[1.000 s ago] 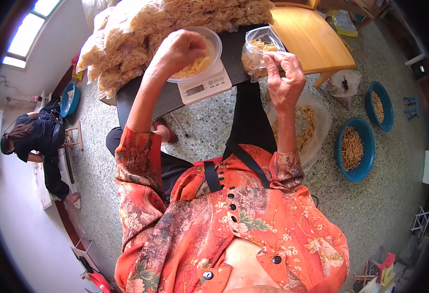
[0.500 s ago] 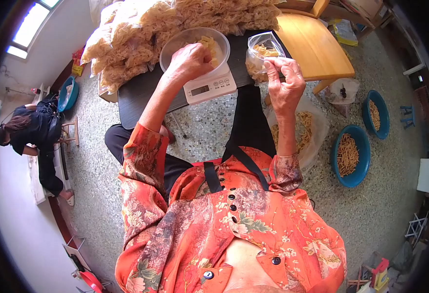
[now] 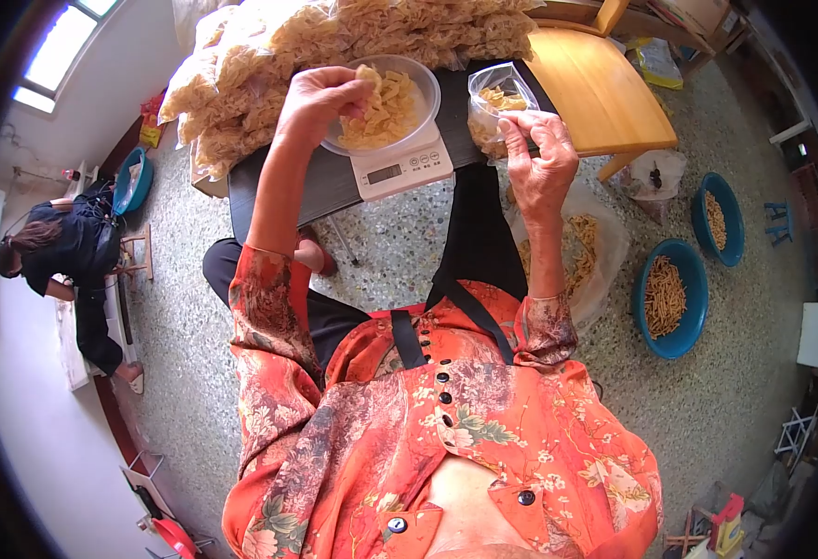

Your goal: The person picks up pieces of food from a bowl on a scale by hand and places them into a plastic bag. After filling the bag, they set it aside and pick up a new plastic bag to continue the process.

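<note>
My left hand [image 3: 320, 101] is closed in a pinch over the left rim of a clear plastic bowl [image 3: 430, 91]. Between its fingertips is a pale yellow dried piece [image 3: 367, 76]. More yellow dried pieces [image 3: 388, 112] lie heaped in the bowl, which rests on a white digital kitchen scale [image 3: 413, 175]; its display is too small to read. At the right end of the dark table, my right hand [image 3: 541, 154] pinches the rim of a clear plastic bag [image 3: 485, 91]. The bag stands upright with its mouth open and has similar yellow pieces inside.
Many filled clear bags [image 3: 269, 65] are piled behind the bowl. A wooden chair [image 3: 595, 88] adjoins the dark table [image 3: 269, 186]. On the floor at right are a large clear bag [image 3: 604, 233] and teal basins [image 3: 697, 321] holding brown sticks. Another person [image 3: 74, 238] bends at far left.
My left hand has moved left and up from inside the bowl to its left rim, a yellow piece now showing in its fingers. My right hand stays at the bag, shifting only slightly.
</note>
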### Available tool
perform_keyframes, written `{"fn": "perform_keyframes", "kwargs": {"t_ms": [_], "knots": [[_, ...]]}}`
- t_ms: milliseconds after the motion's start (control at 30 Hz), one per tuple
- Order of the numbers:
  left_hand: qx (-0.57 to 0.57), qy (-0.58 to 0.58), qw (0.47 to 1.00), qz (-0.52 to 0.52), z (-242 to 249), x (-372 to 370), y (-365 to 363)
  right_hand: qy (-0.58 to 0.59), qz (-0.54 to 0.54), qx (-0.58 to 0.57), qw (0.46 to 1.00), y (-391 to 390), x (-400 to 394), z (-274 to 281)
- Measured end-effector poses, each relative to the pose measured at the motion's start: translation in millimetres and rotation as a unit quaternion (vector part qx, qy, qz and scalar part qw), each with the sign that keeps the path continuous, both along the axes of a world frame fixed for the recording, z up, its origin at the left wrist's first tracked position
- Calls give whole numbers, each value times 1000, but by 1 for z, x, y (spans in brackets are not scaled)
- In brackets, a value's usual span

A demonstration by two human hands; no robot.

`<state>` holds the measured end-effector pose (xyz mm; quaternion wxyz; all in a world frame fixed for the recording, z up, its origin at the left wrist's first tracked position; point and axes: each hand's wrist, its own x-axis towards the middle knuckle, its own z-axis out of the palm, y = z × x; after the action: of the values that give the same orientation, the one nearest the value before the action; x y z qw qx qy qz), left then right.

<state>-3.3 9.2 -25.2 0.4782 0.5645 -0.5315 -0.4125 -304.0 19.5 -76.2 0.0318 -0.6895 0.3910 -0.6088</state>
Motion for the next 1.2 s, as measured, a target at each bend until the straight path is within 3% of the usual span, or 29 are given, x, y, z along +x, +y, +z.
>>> {"fn": "perform_keyframes", "kwargs": {"t_ms": [133, 200, 267, 533, 667, 700, 767, 933, 1200], "knots": [[18, 191, 981, 16, -4, 11, -4, 1, -3, -3, 1000, 1, 1, 0], [28, 217, 976, 19, -1, 6, -3, 0, 3, -5, 1000, 0, 1, -1], [23, 302, 953, -32, 4, -4, -1, 5, 3, -9, 1000, 0, 2, 0], [-48, 251, 958, -133, 26, -76, -9, 19, 13, -33, 999, 2, 6, 2], [-138, -26, 987, -73, 28, -115, -12, 11, 29, -28, 999, 3, 6, 2], [-138, -27, 987, -73, 27, -121, -13, 11, 25, -26, 999, 5, 7, 3], [-285, -242, 925, -71, 25, -128, -14, 11, 22, -24, 999, 4, 6, 2], [-314, -274, 907, -64, 25, -125, -13, -3, 12, -31, 999, 1, 2, 1], [-245, -343, 883, -208, 19, -119, 12, -1, -8, -46, 999, -1, -3, 0]]}}
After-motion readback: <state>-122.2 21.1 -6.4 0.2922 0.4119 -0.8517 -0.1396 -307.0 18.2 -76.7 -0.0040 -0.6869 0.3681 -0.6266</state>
